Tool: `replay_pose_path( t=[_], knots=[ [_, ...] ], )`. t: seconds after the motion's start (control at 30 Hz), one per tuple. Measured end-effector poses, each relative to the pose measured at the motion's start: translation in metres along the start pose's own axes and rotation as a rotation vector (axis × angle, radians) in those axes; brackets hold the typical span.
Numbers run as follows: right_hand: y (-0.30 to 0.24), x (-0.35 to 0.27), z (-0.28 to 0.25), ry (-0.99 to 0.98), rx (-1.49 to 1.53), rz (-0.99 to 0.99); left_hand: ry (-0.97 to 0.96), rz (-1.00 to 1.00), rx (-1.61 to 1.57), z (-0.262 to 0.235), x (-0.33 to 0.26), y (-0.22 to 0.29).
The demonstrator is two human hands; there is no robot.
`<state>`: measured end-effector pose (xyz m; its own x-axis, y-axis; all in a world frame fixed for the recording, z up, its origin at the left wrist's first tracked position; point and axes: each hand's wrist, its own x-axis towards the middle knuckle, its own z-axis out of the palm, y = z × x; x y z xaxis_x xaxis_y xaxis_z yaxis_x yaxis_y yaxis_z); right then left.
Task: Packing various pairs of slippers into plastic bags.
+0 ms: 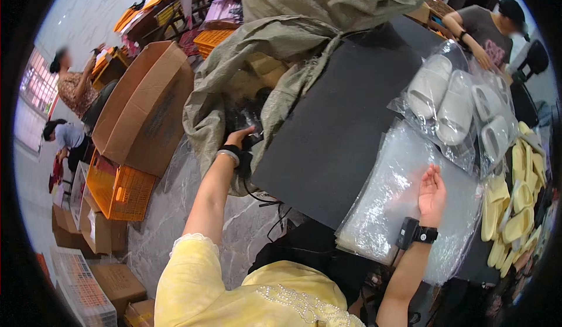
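Observation:
My left hand (239,138) reaches into the mouth of a big olive woven sack (275,40) that leans on the black table (339,122). Its fingers close around a dark bagged item (249,116) inside the sack. My right hand (432,193) lies flat and open on a stack of clear plastic bags (386,204) on the table. Beyond it lie white slippers (442,96) sealed in clear bags. Both wrists wear dark bands.
Yellow slippers (515,204) are piled at the table's right edge. A large open cardboard box (146,105) and an orange crate (120,189) stand on the floor to the left, with smaller boxes (96,233) near them. A person (483,31) sits across the table; other people are far left.

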<state>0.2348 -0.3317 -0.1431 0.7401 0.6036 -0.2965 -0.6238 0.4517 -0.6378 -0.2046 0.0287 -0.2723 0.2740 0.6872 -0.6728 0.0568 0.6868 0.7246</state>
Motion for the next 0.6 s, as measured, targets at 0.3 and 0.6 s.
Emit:
replay_pose_path(
  t=[0.3, 0.6],
  knots=[
    [-0.004, 0.004, -0.001, 0.000, 0.098, -0.028, 0.575, 1.076, 0.748, 0.089, -0.118, 0.057],
    [0.009, 0.008, -0.016, -0.175, 0.263, -0.036, 0.087, 1.281, -0.074, 0.201, -0.254, 0.171]
  ],
)
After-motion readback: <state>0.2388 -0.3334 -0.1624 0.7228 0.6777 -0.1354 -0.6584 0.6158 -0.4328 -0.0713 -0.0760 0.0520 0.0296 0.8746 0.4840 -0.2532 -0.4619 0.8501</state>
